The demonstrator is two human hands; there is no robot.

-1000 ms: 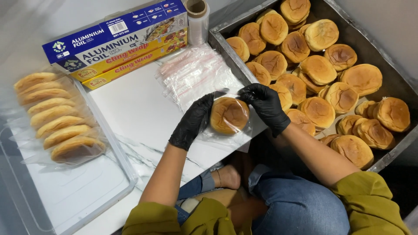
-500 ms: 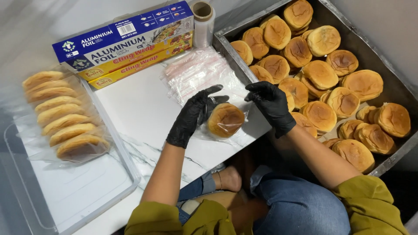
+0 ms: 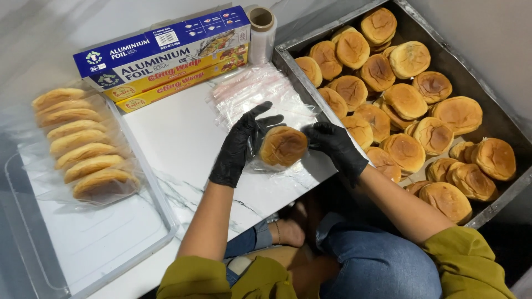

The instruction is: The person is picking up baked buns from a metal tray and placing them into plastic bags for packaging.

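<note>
- My left hand [image 3: 242,145], in a black glove, cups the left side of the bun [image 3: 284,146]; its fingers [image 3: 260,111] are spread wide, the tips fanned up over the clear bag [image 3: 256,160] that wraps the bun.
- My right hand [image 3: 334,147], also gloved in black, closes on the bun's right side, fingers curled together against the plastic, thumb tucked near the top.
- The bun is held between both palms, just above the front right edge of the white marble bench [image 3: 183,144], close to the corner where the bench meets the metal tray [image 3: 501,191].
- I cannot tell whether the bag is sealed; the plastic is bunched under my left palm.
- A pile of empty clear bags [image 3: 249,91] lies on the bench just behind my left fingertips.
- The metal tray, full of loose browned buns [image 3: 407,99], runs along the bench's right edge.
- At the back edge sit two long boxes, a blue one [image 3: 160,47] on a yellow one [image 3: 177,83], with a roll of clear film [image 3: 261,27] upright beside them.
- At the left, a clear plastic tub [image 3: 83,254] holds a row of bagged buns [image 3: 83,144] standing on edge.
</note>
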